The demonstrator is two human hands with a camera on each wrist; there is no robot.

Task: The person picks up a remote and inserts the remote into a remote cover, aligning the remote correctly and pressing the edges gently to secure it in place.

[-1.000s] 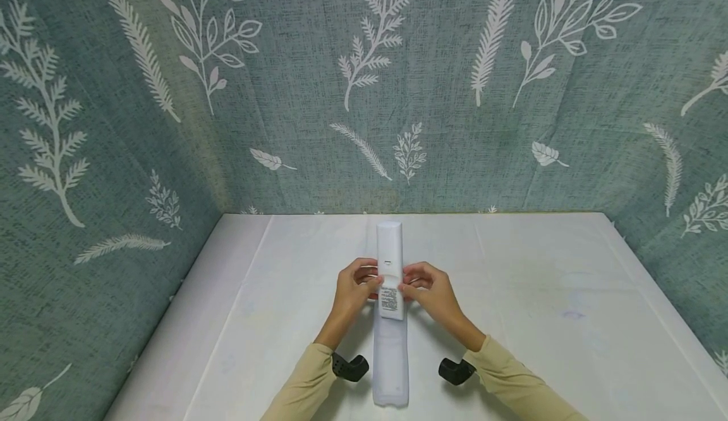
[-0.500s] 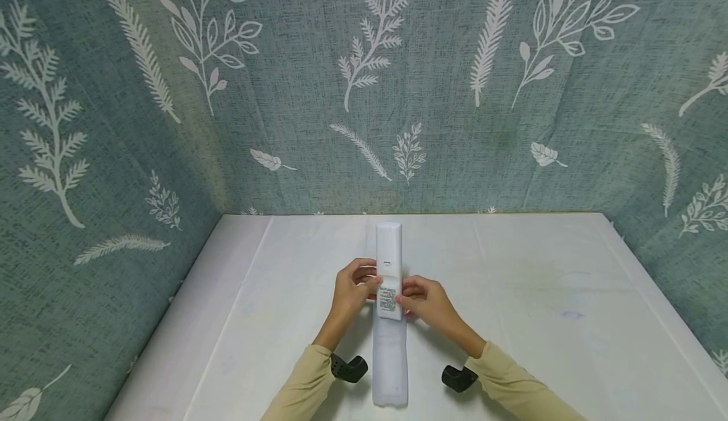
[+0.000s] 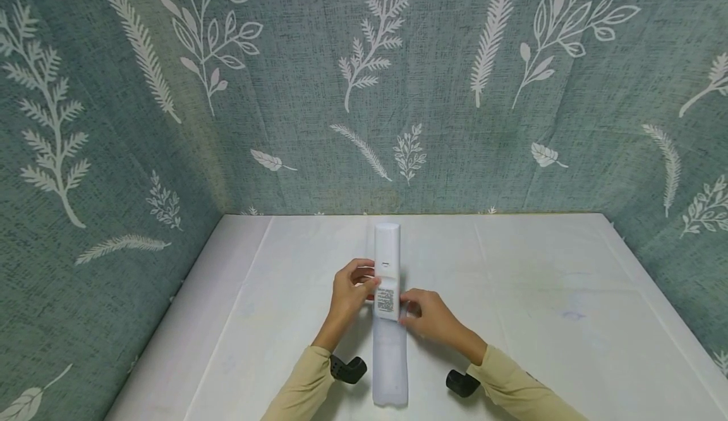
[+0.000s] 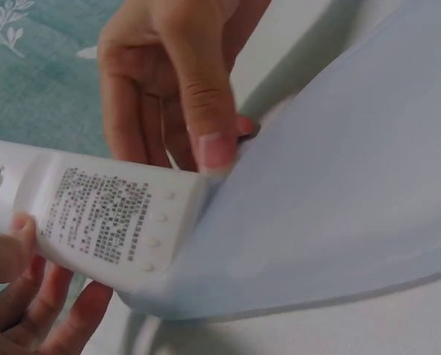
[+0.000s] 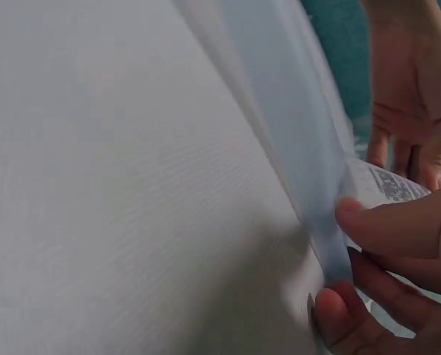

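Note:
A white remote control (image 3: pixel 387 244) lies back side up, its printed label toward me, pointing away across the table. My left hand (image 3: pixel 347 294) holds it by the left edge, thumb on the back and fingers along the side. Below it stretches a long, translucent, pale bluish sleeve-like cover (image 3: pixel 390 364). The remote's near end overlaps the cover's far end. In the right wrist view, my right hand (image 5: pixel 405 259) pinches the cover's edge between thumb and fingers, right beside the remote's labelled end. The remote's front is hidden.
A white cloth-covered table (image 3: pixel 540 320) lies under everything. Green leaf-patterned fabric (image 3: pixel 296 92) rises behind it and at both sides. Black wrist cameras (image 3: pixel 348 369) sit at both wrists, close to the cover.
My right hand has slid nearer along the right edge, from the remote's side down to its near end and the cover. The left hand keeps its hold; the remote has shifted slightly left.

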